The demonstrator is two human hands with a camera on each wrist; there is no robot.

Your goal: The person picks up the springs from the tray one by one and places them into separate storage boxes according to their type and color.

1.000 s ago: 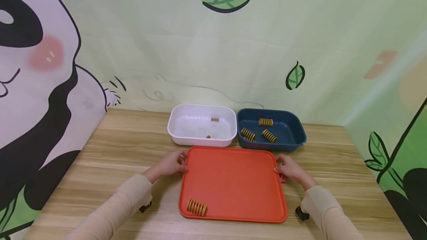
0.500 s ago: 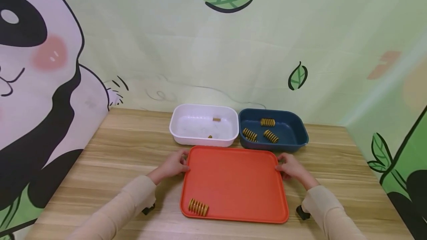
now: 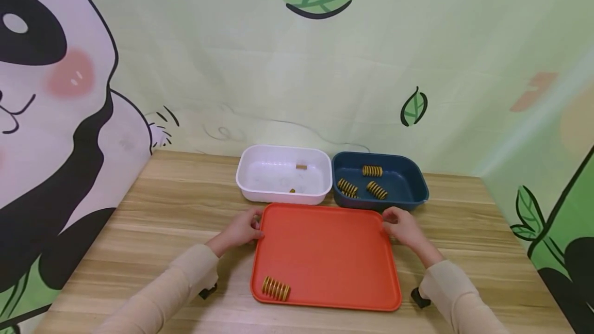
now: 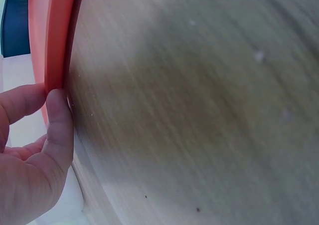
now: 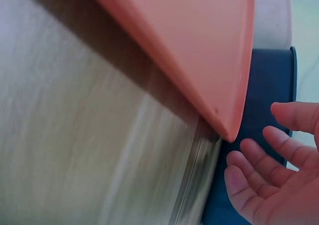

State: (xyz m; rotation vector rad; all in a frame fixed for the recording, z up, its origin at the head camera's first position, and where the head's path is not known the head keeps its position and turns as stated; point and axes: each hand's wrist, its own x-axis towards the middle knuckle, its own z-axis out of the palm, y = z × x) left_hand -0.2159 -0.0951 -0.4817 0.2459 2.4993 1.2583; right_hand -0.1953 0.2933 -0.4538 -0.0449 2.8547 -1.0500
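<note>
An orange tray [image 3: 325,246] lies on the wooden table, with one yellow spring [image 3: 276,288] in its near left corner. My left hand [image 3: 241,228] grips the tray's left edge; in the left wrist view its thumb [image 4: 60,130] and a finger pinch the orange rim [image 4: 55,40]. My right hand [image 3: 401,226] is at the tray's far right corner. In the right wrist view the right hand [image 5: 274,170] has loosely straight fingers and stays just clear of the tray corner [image 5: 227,120], holding nothing.
Behind the tray stand a white bin [image 3: 278,149] with two small brown pieces and a blue bin [image 3: 417,189] with three yellow springs [image 3: 372,170]. Printed walls close the table's back and both sides. Bare wood [image 3: 162,205] lies left and right of the tray.
My right hand has let go of the tray's right edge and slid toward its far right corner, fingers now loose. The left hand and the tray have stayed put.
</note>
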